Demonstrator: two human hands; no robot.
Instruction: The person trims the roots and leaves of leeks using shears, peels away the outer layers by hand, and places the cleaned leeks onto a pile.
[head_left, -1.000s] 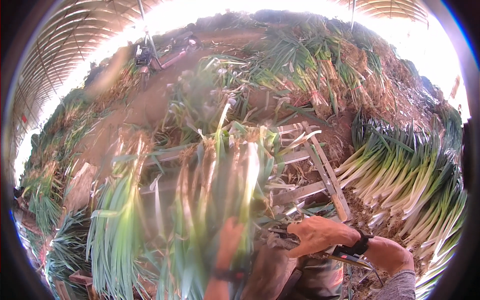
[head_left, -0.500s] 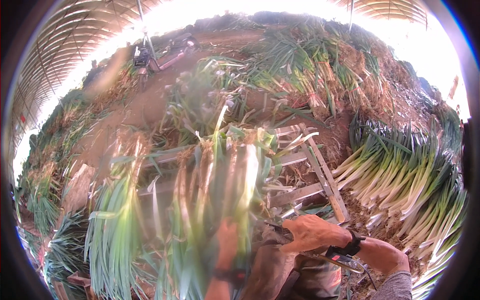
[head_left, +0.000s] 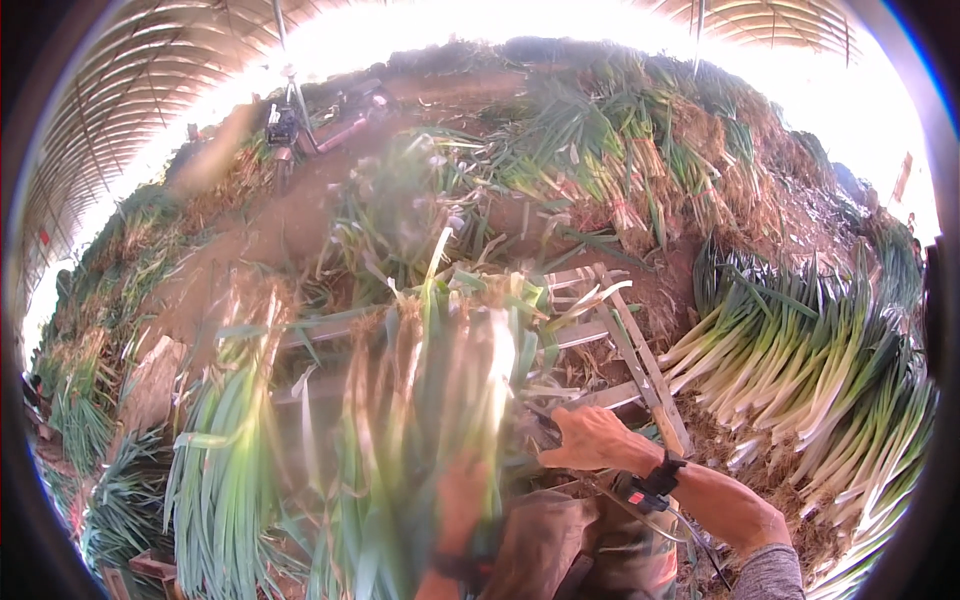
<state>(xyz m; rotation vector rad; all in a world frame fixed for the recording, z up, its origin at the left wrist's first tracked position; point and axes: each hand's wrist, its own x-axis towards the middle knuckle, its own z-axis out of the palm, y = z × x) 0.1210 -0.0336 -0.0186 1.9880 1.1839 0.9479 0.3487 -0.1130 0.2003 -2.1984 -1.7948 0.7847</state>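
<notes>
My left hand (head_left: 463, 492) is smeared by blur over the green leaves of the leeks (head_left: 410, 430) in front of me; its fingers do not show clearly. A bright white leek stalk (head_left: 497, 355) stands out just beyond it. My right hand (head_left: 597, 440), to the right of those stalks, is closed around a small dark tool (head_left: 541, 430), whose kind I cannot make out. The tool points toward the leeks. On my right wrist sits a black band (head_left: 663, 475). A thin hose or cord (head_left: 630, 503) curves below that wrist.
The leeks lie on a wooden slatted rack (head_left: 645, 370). Another leek bundle (head_left: 225, 470) is at the left. Cleaned-looking leeks (head_left: 790, 370) lie in rows at the right. Tied bundles (head_left: 640, 170) and loose trimmings (head_left: 400, 200) cover the ground beyond. A bicycle-like vehicle (head_left: 290, 130) stands far left.
My right hand has moved left and slightly up with the dark tool, closer to the white stalks. My left hand has shifted a little toward me. The view has tilted slightly.
</notes>
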